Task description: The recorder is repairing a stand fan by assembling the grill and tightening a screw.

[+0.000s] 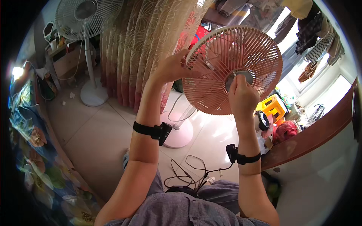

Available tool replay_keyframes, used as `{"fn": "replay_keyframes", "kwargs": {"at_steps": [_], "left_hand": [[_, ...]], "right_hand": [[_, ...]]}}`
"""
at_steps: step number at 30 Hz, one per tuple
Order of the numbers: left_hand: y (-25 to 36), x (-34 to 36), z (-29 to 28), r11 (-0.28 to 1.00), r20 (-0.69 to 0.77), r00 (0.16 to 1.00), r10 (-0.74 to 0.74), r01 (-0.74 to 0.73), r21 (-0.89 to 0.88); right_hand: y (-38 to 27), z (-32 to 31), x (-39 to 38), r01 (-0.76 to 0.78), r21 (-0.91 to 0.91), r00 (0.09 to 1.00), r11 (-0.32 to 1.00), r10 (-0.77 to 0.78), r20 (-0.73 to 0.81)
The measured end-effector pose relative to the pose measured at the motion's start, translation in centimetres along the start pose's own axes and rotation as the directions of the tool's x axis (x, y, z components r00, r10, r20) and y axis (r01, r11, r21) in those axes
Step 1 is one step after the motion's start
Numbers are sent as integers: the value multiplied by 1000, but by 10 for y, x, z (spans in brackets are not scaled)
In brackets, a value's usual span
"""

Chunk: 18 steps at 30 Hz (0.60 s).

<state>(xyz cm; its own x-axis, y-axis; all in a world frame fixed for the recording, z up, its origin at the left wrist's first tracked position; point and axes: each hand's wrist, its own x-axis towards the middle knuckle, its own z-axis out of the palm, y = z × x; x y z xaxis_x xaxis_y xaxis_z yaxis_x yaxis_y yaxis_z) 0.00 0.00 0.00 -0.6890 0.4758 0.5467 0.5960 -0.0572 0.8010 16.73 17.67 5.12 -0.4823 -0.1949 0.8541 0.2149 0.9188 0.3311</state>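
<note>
A pink standing fan (256, 49) with a round grille and a grey centre cap (249, 78) faces me on a pale pink base (179, 137). My left hand (171, 69) grips the left rim of the grille, its fingertips partly hidden at the edge. My right hand (243, 96) is closed in front of the centre cap, pinching a small slim light-coloured item (234, 73) against it; I cannot make out exactly what that item is. Both wrists wear black straps with small devices.
A white standing fan (94, 97) is at back left beside a patterned curtain (128, 56). Floral fabric (37, 162) runs along the left. A curved wooden edge (305, 145), a yellow plastic item (273, 105) and hanging clothes are on the right. Black cables (188, 177) lie near my legs.
</note>
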Motion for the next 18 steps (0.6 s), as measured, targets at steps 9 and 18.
{"fn": "replay_keyframes", "kwargs": {"at_steps": [9,18], "left_hand": [[0,2,5,998,-33,999,38,-40,-57],[2,1,0,999,55,998,-8,10,-32]], "right_hand": [[13,5,19,105,-160,993,981,-113,-41],[7,-12,14,71,31,996,997,-69,-49]]}}
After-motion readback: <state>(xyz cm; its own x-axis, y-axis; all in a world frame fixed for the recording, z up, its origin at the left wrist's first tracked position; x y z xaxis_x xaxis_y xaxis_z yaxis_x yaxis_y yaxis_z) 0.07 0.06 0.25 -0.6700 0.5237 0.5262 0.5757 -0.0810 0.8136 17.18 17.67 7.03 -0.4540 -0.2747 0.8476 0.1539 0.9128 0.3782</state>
